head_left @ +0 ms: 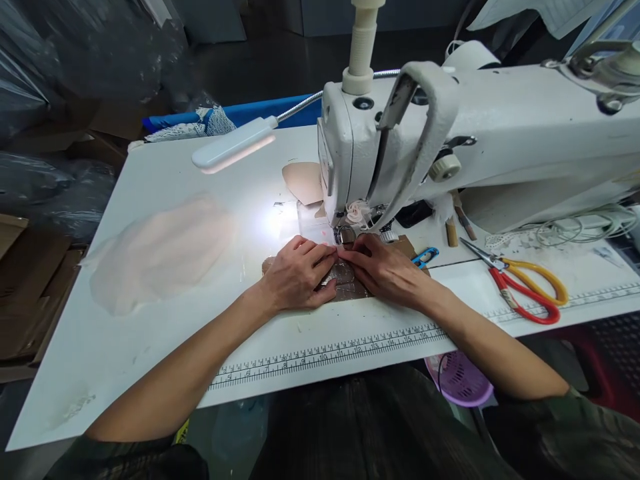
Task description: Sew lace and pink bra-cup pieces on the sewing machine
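Hands, left hand (298,273), right hand (387,270), flat on shiny quilted fabric piece (345,283).

Both forearms are bare from wrist to past the elbow. The left hand (299,275) and the right hand (385,270) show no rings, watch or gloves. Dark olive-green sleeves begin at the upper arms (seen only at the bottom corners of the view), the fabric loose and creased. The lap below is covered in a dark, slightly shiny garment with lengthwise folds.
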Tool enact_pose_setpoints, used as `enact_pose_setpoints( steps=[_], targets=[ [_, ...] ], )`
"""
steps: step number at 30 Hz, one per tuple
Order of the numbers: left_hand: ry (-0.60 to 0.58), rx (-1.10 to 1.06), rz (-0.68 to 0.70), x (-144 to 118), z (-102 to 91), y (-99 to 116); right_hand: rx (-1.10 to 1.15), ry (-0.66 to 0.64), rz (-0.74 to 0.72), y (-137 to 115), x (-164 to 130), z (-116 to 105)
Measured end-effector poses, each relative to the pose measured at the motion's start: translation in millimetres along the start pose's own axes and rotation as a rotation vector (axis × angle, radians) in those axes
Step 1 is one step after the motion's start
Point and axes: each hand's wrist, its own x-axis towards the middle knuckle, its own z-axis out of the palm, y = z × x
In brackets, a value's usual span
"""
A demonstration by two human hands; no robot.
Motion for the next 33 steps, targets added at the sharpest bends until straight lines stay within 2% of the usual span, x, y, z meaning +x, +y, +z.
enact_pose_setpoints(
  steps=[10, 20, 27, 30, 33],
  targets=[
    [-0.034, 0.013, -0.044, 1, -0.9, -2, -0.037, -0.04, 0.01, -2, 3, -1],
    [-0.154, 0.036, -0.055, 7, -7.0, -8, -0.095, -0.115, 0.092, -9, 5, -1],
    [-0.161, 0.046, -0.08, 9, -7.5, -11, 0.19, -0.043, 0.173, 7, 5, -17],
    [-0.172, 0.063, -0.097, 10, -6.6, -12, 0.301, -0.105, 0.262, 18, 6, -27],
    [-0.175, 0.084, -0.117, 9, -4.8, -12, 0.355, -0.146, 0.33, 26, 10, -27]
  ],
)
